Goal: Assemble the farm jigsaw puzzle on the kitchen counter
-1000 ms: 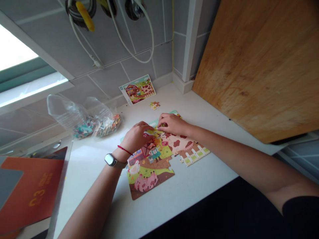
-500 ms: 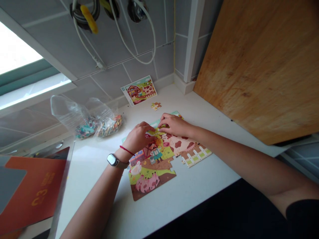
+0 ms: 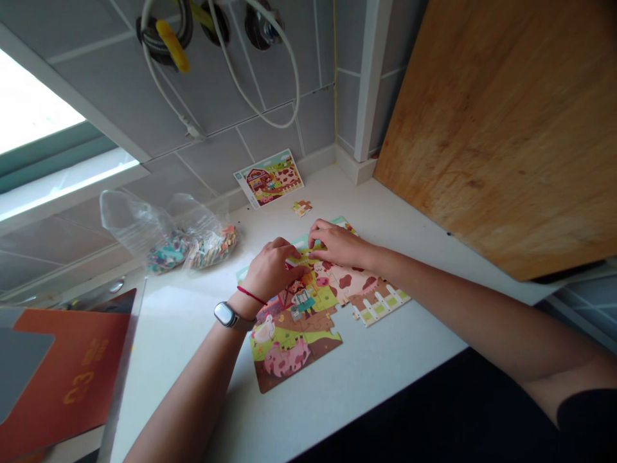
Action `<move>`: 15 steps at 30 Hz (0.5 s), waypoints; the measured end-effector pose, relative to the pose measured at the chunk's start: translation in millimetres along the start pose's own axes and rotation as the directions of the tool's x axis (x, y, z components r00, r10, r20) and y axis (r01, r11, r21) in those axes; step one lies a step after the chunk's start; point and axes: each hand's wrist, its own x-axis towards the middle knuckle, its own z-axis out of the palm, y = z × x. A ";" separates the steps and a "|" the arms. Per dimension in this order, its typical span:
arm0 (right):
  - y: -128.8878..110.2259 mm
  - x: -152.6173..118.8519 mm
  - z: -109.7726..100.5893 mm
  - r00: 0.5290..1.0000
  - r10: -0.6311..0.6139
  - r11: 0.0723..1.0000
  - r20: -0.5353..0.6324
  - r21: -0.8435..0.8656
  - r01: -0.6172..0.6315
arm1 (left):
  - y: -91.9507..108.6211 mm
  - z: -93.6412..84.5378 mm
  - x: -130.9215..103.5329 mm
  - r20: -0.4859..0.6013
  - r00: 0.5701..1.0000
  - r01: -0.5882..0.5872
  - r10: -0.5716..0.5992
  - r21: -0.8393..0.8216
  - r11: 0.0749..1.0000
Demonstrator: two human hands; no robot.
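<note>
A farm-themed jigsaw puzzle [image 3: 286, 357], with a pink pig, a farmer and a spotted cow, lies flat on the white worktop. Its front edge has a gap left of the white fence. My left hand [image 3: 276, 269], with a watch and a red string at the wrist, rests over the barn area, its fingers bent and closed on the puzzle. My right hand [image 3: 340, 245] grips the upper middle beside it with thumb and fingers curled. The fingertips nearly meet there, and any single piece between them is hidden.
A loose puzzle piece cluster [image 3: 302, 208] lies behind the puzzle. A picture card [image 3: 270, 180] leans at the tiled wall. Clear plastic bags [image 3: 212, 247] of pieces stand at left, near an orange-red folder [image 3: 72, 366]. A wooden board [image 3: 506, 128] is at right; a white cable [image 3: 296, 83] hangs above.
My left hand has shifted slightly right, its fingers lying lower over the barn. My right hand stays at nearly the same place. The view has tilted a little.
</note>
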 end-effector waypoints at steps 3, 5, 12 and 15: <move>9.0 2.9 -1.1 0.991 -0.030 0.997 -0.128 0.073 0.039 | -0.3 0.6 0.3 0.006 1.000 0.002 -0.002 0.002 1.000; 18.0 5.1 -3.1 0.973 -0.028 0.995 -0.227 0.091 0.050 | -0.8 1.6 0.4 0.007 1.000 0.007 -0.007 0.007 1.000; 40.2 14.9 -8.3 0.965 0.028 0.998 -0.263 -0.040 -0.040 | 1.4 1.4 3.2 0.054 0.998 0.043 -0.045 0.035 0.998; 37.3 35.0 -13.1 0.969 0.160 0.979 -0.189 -0.092 -0.180 | 4.7 -1.6 3.7 0.105 0.992 0.055 -0.064 0.081 0.995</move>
